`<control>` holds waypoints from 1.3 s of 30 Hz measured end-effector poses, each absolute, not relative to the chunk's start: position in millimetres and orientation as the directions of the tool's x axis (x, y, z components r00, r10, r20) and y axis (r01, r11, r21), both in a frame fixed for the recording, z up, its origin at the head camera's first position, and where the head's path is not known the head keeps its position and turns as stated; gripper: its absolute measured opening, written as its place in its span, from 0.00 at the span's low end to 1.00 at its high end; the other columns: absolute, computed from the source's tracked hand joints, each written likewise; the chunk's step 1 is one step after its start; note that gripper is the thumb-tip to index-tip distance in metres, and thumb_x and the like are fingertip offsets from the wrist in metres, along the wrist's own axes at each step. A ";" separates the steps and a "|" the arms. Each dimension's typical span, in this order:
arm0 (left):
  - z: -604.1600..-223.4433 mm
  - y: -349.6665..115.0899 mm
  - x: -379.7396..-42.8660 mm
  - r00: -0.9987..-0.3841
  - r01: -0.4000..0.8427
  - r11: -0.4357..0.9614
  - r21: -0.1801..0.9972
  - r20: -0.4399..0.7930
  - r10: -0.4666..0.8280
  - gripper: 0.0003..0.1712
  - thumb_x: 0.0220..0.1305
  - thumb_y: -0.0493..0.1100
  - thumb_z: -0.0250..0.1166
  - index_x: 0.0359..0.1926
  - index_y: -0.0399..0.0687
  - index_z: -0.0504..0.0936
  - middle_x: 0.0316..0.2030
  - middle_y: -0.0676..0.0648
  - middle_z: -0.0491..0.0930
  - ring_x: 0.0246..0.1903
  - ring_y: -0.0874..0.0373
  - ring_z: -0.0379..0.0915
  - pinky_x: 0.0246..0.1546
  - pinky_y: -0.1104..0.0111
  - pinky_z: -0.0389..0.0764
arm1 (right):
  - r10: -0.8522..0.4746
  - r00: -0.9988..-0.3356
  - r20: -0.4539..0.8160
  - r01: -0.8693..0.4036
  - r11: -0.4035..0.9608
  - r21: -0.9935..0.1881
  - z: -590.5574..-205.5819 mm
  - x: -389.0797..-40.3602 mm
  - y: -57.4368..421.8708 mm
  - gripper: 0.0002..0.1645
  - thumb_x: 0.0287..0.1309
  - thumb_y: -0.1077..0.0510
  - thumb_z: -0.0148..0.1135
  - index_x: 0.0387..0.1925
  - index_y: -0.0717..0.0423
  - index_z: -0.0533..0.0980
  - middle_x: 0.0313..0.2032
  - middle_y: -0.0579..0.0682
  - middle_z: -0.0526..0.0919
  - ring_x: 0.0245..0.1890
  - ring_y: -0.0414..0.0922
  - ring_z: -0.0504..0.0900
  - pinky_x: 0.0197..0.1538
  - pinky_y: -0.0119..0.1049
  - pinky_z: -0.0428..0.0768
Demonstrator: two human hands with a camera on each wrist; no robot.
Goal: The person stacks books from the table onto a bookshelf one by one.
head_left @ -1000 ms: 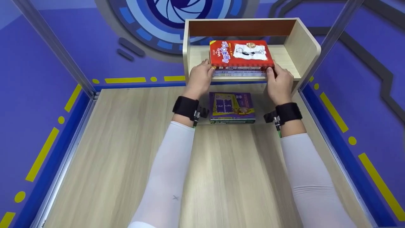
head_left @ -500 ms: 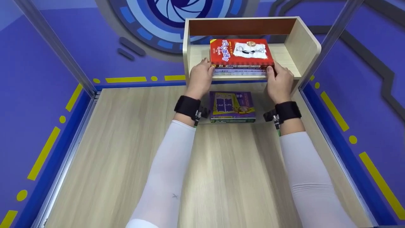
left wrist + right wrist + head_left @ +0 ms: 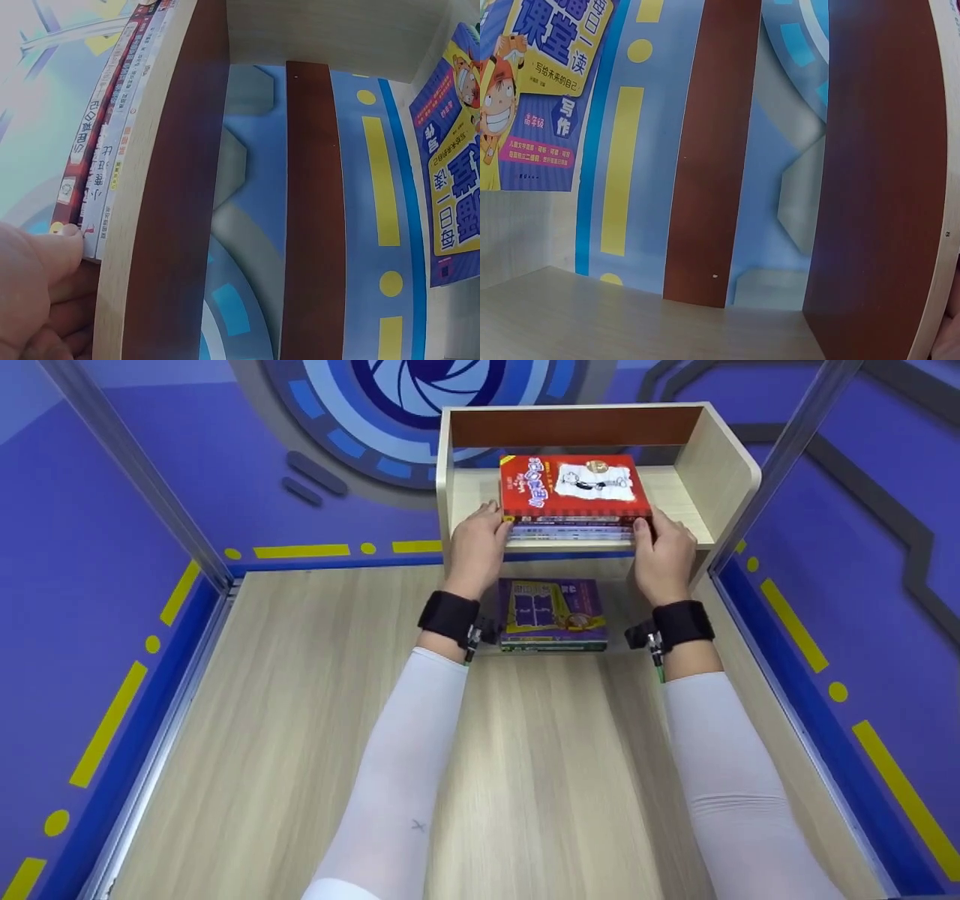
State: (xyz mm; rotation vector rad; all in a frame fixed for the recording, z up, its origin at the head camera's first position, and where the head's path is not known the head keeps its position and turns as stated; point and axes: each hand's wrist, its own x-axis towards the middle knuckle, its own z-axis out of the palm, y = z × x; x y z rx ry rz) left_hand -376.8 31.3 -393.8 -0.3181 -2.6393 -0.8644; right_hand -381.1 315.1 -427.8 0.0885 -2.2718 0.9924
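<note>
A stack of several books, topped by a red comic-style cover, lies flat on the upper board of a small wooden bookshelf. My left hand grips its left end, thumb at the front corner. On the opposite end, my right hand holds the stack with its thumb on the front. The left wrist view shows the spines just over the shelf board, with the thumb of the left hand pressed at their near corner. Only a sliver of the right hand shows in the right wrist view.
Below the upper board, a second small pile with a purple book on top lies in the lower part of the shelf. The pale wooden table spreads in front, between blue-purple printed walls.
</note>
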 end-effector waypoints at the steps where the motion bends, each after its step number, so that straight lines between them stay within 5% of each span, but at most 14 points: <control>1: -394.1 31.0 -376.6 -0.915 0.315 0.787 0.531 0.390 0.103 0.23 0.84 0.49 0.54 0.71 0.47 0.79 0.76 0.45 0.72 0.78 0.52 0.65 0.81 0.62 0.63 | 0.190 -0.788 0.586 -0.301 0.710 -0.636 -427.9 -380.9 315.1 0.26 0.81 0.50 0.53 0.71 0.57 0.77 0.64 0.60 0.85 0.64 0.60 0.82 0.74 0.54 0.68; 8: -396.4 30.3 -376.6 -0.909 0.321 0.762 0.562 0.409 0.081 0.19 0.83 0.51 0.57 0.57 0.47 0.89 0.74 0.47 0.74 0.77 0.54 0.67 0.79 0.63 0.66 | 0.194 -0.793 0.577 -0.288 0.716 -0.636 -428.2 -378.7 315.4 0.26 0.82 0.50 0.52 0.71 0.58 0.77 0.63 0.61 0.85 0.63 0.61 0.82 0.75 0.54 0.66; 17: -397.1 34.2 -379.8 -0.905 0.321 0.756 0.570 0.419 0.069 0.19 0.82 0.50 0.58 0.48 0.44 0.90 0.73 0.46 0.75 0.76 0.54 0.69 0.77 0.63 0.69 | 0.171 -0.765 0.621 -0.322 0.733 -0.599 -433.0 -381.2 317.9 0.25 0.82 0.50 0.52 0.66 0.60 0.79 0.59 0.64 0.87 0.55 0.65 0.82 0.71 0.59 0.69; 20: -402.2 38.2 -377.2 -0.916 0.308 0.757 0.576 0.394 0.073 0.19 0.83 0.50 0.57 0.51 0.43 0.89 0.73 0.45 0.75 0.76 0.53 0.68 0.77 0.63 0.69 | 0.152 -0.766 0.625 -0.330 0.741 -0.585 -437.6 -377.7 321.6 0.24 0.81 0.52 0.52 0.66 0.62 0.79 0.59 0.65 0.86 0.55 0.66 0.82 0.69 0.61 0.70; 23: -408.6 42.6 -370.6 -0.929 0.289 0.767 0.574 0.361 0.080 0.23 0.84 0.50 0.54 0.68 0.43 0.81 0.76 0.43 0.71 0.79 0.51 0.64 0.80 0.62 0.64 | 0.129 -0.793 0.596 -0.327 0.735 -0.594 -439.5 -370.8 325.3 0.27 0.80 0.52 0.53 0.70 0.61 0.76 0.62 0.67 0.84 0.57 0.67 0.81 0.70 0.62 0.69; 26: -415.2 42.6 -359.9 -0.932 0.284 0.767 0.575 0.353 0.080 0.29 0.85 0.51 0.53 0.76 0.40 0.72 0.79 0.39 0.64 0.82 0.49 0.57 0.83 0.62 0.56 | 0.107 -0.838 0.535 -0.304 0.723 -0.620 -439.9 -362.9 325.6 0.32 0.81 0.49 0.51 0.77 0.62 0.68 0.71 0.66 0.76 0.68 0.66 0.76 0.79 0.60 0.62; 32: -443.5 24.5 -330.8 -0.806 0.498 0.636 0.590 0.585 0.089 0.29 0.81 0.47 0.58 0.72 0.33 0.73 0.77 0.33 0.66 0.82 0.43 0.56 0.83 0.58 0.56 | 0.134 -0.856 0.500 -0.276 0.699 -0.660 -446.6 -334.8 310.6 0.37 0.82 0.49 0.49 0.82 0.61 0.57 0.79 0.63 0.64 0.85 0.57 0.51 0.86 0.58 0.35; 35: -462.9 14.2 -314.0 -0.739 0.586 0.614 0.529 0.660 0.136 0.28 0.80 0.47 0.58 0.71 0.33 0.75 0.75 0.32 0.68 0.80 0.42 0.59 0.82 0.56 0.59 | 0.142 -0.857 0.496 -0.267 0.700 -0.662 -454.4 -314.0 304.4 0.41 0.82 0.49 0.48 0.85 0.59 0.49 0.83 0.61 0.54 0.87 0.56 0.42 0.86 0.58 0.33; 39: -483.1 4.0 -288.3 -0.740 0.588 0.675 0.445 0.633 0.228 0.34 0.81 0.53 0.57 0.75 0.34 0.70 0.77 0.31 0.64 0.81 0.39 0.56 0.82 0.51 0.57 | 0.092 -0.859 0.503 -0.281 0.736 -0.616 -472.2 -292.6 295.8 0.43 0.82 0.47 0.50 0.86 0.57 0.46 0.85 0.58 0.46 0.87 0.59 0.39 0.85 0.61 0.34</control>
